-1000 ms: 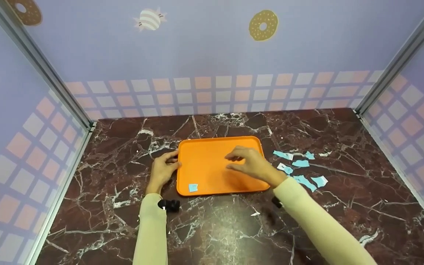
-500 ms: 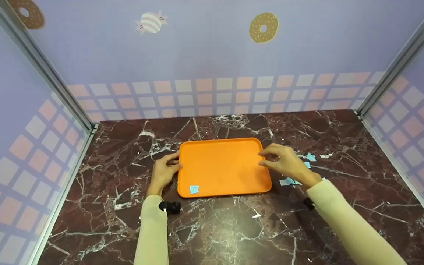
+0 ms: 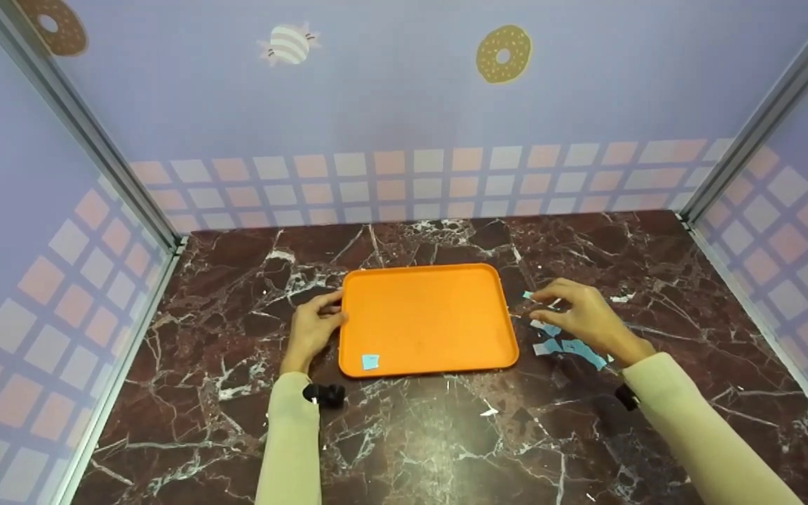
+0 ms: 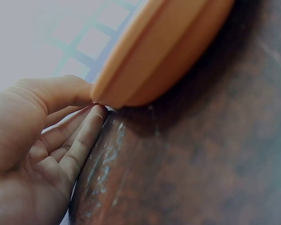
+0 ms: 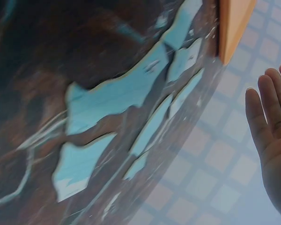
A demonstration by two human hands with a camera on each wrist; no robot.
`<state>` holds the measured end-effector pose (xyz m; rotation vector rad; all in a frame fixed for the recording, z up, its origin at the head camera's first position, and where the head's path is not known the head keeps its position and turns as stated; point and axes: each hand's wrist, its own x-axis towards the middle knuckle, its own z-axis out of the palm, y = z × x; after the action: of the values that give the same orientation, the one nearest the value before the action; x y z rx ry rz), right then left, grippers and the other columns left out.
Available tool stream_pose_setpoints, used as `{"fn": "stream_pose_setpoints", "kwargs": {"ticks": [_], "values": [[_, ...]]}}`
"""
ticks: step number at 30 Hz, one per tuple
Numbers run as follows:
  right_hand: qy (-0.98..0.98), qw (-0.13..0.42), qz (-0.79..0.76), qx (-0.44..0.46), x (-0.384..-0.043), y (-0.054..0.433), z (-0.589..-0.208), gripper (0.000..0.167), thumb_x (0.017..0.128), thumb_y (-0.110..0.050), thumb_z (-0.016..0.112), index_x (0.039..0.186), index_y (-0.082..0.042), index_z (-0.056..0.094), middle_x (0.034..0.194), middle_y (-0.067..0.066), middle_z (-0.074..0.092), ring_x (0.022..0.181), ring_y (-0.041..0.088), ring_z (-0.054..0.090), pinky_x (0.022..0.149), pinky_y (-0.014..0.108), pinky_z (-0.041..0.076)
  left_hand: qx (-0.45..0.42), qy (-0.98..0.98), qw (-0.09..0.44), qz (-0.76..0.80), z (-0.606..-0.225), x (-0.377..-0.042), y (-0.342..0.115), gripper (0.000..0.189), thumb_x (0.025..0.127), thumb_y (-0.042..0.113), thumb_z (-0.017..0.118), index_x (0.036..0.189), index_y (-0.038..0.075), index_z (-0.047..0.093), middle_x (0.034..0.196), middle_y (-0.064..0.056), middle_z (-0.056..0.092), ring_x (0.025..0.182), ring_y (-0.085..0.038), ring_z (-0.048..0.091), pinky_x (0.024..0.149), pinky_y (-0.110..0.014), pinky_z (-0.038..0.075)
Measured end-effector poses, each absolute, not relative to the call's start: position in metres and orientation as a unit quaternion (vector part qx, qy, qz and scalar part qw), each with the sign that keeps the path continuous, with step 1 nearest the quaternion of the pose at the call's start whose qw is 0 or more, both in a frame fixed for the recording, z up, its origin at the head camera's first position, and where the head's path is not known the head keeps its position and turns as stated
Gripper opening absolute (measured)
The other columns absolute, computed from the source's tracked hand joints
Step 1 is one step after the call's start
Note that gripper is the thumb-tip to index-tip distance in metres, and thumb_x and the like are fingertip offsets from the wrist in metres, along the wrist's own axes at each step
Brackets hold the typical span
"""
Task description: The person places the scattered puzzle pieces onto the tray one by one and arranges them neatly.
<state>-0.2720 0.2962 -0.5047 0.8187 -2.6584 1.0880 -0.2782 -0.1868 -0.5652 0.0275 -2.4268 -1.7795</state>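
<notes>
An orange tray [image 3: 432, 319] lies on the dark marble-patterned table. My left hand [image 3: 311, 328] holds its left edge; in the left wrist view the thumb [image 4: 68, 91] meets the rim and the fingertips reach its underside. One small light-blue paper scrap [image 3: 370, 362] lies in the tray's near left corner. To the tray's right, my right hand [image 3: 579, 312] hovers over several torn light-blue paper pieces [image 3: 581, 351], partly hiding them. Its fingers are relaxed and hold nothing. In the right wrist view, a long torn piece [image 5: 119, 96] lies among smaller ones.
Purple walls [image 3: 404, 91] with a checkered band enclose the table at the back and both sides. A small white scrap [image 3: 489, 408] lies in front of the tray. Tiny white bits dot the table.
My right hand has moved right, from above the tray to over the torn paper pieces. My left hand has stayed at the tray's left edge, and the tray has kept its place.
</notes>
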Motion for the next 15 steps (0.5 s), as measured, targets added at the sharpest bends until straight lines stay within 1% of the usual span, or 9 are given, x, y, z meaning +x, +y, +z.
{"fn": "stream_pose_setpoints", "kwargs": {"ticks": [3, 7, 9, 12, 15], "values": [[-0.893, 0.071, 0.361, 0.260, -0.269, 0.305, -0.507, 0.027, 0.090, -0.011, 0.087, 0.115, -0.005, 0.081, 0.107, 0.010, 0.073, 0.097, 0.035, 0.072, 0.085, 0.051, 0.061, 0.010, -0.804, 0.063, -0.592, -0.565, -0.278, -0.186, 0.045, 0.090, -0.006, 0.076, 0.135, -0.002, 0.072, 0.116, -0.024, 0.074, 0.103, -0.035, 0.074, 0.079, -0.021, 0.058], [-0.902, 0.061, 0.355, 0.240, -0.264, 0.316, -0.508, 0.030, 0.091, -0.015, 0.086, 0.118, -0.005, 0.080, 0.110, 0.013, 0.073, 0.099, 0.032, 0.072, 0.088, 0.053, 0.060, 0.010, -0.802, 0.062, -0.595, -0.566, -0.278, -0.186, 0.045, 0.090, -0.007, 0.076, 0.135, -0.003, 0.072, 0.115, -0.024, 0.074, 0.103, -0.036, 0.074, 0.077, -0.020, 0.058], [-0.905, 0.060, 0.350, 0.235, -0.262, 0.322, -0.509, 0.030, 0.092, -0.014, 0.085, 0.120, -0.004, 0.079, 0.111, 0.011, 0.073, 0.099, 0.031, 0.073, 0.088, 0.053, 0.060, 0.011, -0.801, 0.063, -0.595, -0.566, -0.278, -0.186, 0.045, 0.090, -0.008, 0.076, 0.135, -0.003, 0.072, 0.114, -0.024, 0.074, 0.103, -0.036, 0.074, 0.076, -0.019, 0.057], [-0.906, 0.068, 0.345, 0.236, -0.260, 0.329, -0.511, 0.030, 0.092, -0.011, 0.085, 0.119, -0.002, 0.079, 0.111, 0.008, 0.073, 0.099, 0.032, 0.073, 0.087, 0.052, 0.061, 0.012, -0.800, 0.066, -0.597, -0.565, -0.278, -0.186, 0.045, 0.090, -0.008, 0.076, 0.134, -0.003, 0.072, 0.114, -0.024, 0.074, 0.102, -0.035, 0.073, 0.076, -0.018, 0.057], [-0.907, 0.073, 0.344, 0.232, -0.257, 0.336, -0.513, 0.029, 0.091, -0.008, 0.085, 0.118, 0.000, 0.079, 0.109, 0.009, 0.073, 0.098, 0.034, 0.073, 0.085, 0.053, 0.061, 0.010, -0.800, 0.066, -0.597, -0.565, -0.279, -0.186, 0.045, 0.090, -0.008, 0.076, 0.134, -0.004, 0.071, 0.115, -0.024, 0.074, 0.102, -0.035, 0.073, 0.076, -0.018, 0.057]]}}
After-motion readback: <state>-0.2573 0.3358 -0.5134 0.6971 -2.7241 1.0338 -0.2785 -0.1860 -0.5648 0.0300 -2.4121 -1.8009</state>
